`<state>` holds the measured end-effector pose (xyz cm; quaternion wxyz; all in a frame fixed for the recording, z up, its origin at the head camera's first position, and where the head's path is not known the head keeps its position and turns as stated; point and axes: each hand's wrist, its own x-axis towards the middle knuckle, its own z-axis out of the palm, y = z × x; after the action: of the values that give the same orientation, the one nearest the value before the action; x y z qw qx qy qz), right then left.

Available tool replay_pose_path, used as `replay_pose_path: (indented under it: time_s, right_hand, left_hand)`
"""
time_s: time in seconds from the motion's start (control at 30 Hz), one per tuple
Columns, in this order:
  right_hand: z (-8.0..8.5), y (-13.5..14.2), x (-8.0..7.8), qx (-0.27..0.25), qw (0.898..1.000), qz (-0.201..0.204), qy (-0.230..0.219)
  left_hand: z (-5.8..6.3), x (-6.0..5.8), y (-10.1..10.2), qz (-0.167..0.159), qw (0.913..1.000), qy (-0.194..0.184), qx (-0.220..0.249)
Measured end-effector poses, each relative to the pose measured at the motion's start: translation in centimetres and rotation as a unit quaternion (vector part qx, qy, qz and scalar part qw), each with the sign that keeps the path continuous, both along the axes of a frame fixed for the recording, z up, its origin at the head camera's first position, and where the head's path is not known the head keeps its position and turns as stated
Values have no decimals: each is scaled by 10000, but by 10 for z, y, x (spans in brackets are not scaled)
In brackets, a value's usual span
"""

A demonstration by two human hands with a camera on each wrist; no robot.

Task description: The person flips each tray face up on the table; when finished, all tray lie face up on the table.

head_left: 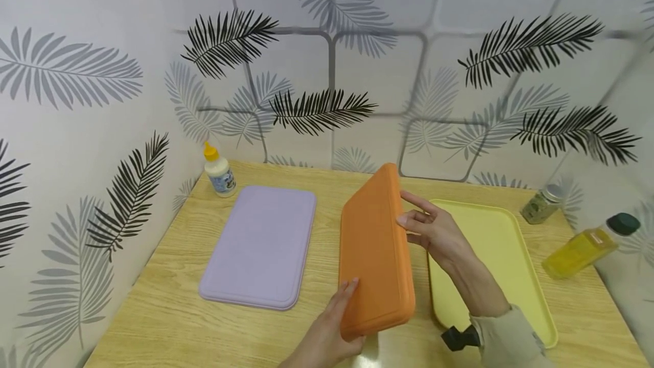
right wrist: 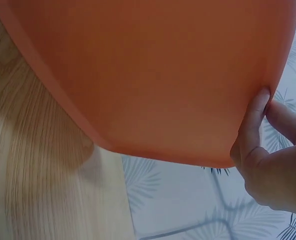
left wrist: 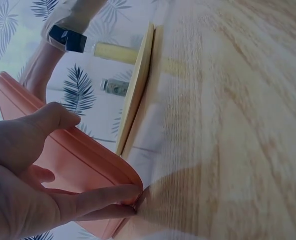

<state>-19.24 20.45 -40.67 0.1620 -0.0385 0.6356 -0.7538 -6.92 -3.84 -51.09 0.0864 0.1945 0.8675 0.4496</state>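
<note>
1. The orange tray (head_left: 370, 254) is held in a steep tilt, just to the left of the yellow tray (head_left: 493, 237). Whether the table (head_left: 163, 305) is touched by its lower edge cannot be told.

2. It is judged to be light and rather stiff, probably of plastic, since no bending is seen. Breakage seems little to be feared, but the surface looks smooth, so some slipping is possible (with dry fingers, surely less).

3. The best hold is judged to be on the rim, at two places well apart. There the edge can be enclosed by thumb and fingers, and twisting of the broad face can be resisted.

4. By the right hand (head_left: 436, 237), the rim on the side toward the yellow tray is pinched between thumb and fingers. The right forearm (head_left: 480, 288) is slanted across the yellow tray.

5. By the left hand (head_left: 327, 325), placed to the left of the yellow tray, the end nearer to the person is gripped between thumb and fingers. Which face is pressed by each finger cannot be told clearly.

6. The purple tray (head_left: 260, 246) is laid flat, well to the left of the yellow tray; on its right, the jar (head_left: 541, 203) and the yellow bottle (head_left: 582, 251) are placed.
</note>
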Motion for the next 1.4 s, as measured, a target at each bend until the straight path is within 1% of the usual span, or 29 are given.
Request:
replay_pose_path:
  time_s: [0.13,0.33,0.57,0.8,0.9,1.0,1.07,1.1,1.23,1.4]
  right_hand:
    - [4,-6,-1,8,10000,35,3]
    - [11,-12,-1,-61,9999,91,-6]
    - [16,-19,-1,-233,9995,178,-146]
    - [18,-23,-3,-147,9995,212,-172]
    - [19,-26,-4,-176,9994,214,-200]
    - [21,-28,-5,-160,9995,158,-206]
    - [22,-30,-7,-118,9996,143,-194]
    - [22,-31,-7,-103,9997,118,-200]
    - [23,-34,-11,-59,9997,79,-224]
    - [23,-36,-14,-64,9998,59,-178]
  left_hand:
    - [0,3,1,38,9998,174,99]
    - [4,5,3,48,9994,174,305]
    - [6,7,3,71,9975,645,276]
    - [9,10,6,219,9938,1043,319]
    - [10,12,8,338,9891,1383,383]
    - [14,14,12,495,9809,1823,466]
    - [20,15,14,585,9764,2003,549]
    - [23,15,15,605,9754,2034,602]
    - [38,15,19,621,9678,2312,773]
    - [48,14,21,624,9555,2792,718]
